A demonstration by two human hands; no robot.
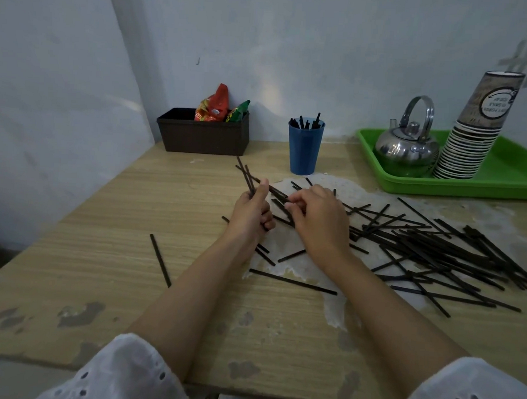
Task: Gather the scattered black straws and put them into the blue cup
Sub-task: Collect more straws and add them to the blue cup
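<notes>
Looking down through the head camera, I start at the far left of the table (102, 221), where a stray straw (160, 260) lies alone, well apart from either hand. Behind it, against the wall, stands a brown box (203, 136) with snack packets (213, 106) poking out of the top. Next I see the left hand (251, 212), its forearm reaching forward from a white sleeve (125, 372). The hand stands on its edge with the thumb up and pointing away from me. Its fingers are curled tight round a bundle of straws (245, 175), whose far ends fan out past the thumb toward the box. Beyond the hands and well apart from them, the blue cup (304, 152) stands upright between the box and the tray, with several cup straws (306, 122) sticking out of it. The right hand (316, 220) sits near the left without touching it, palm down and knuckles up. Its fingers are bent and drawn narrow, and I see the tips pinching a single straw (278, 193) that runs across the gap between the two hands. A long straw (293, 281) lies nearer me, between the forearms. To the right of that hand the scattered pile of straws (436, 251) is spread, crisscrossed, over a worn pale patch of the tabletop, its nearest pieces reaching under the right hand. At the far right a green tray (501, 189) carries a steel kettle (407, 149) and a leaning stack of paper cups (469, 143).
</notes>
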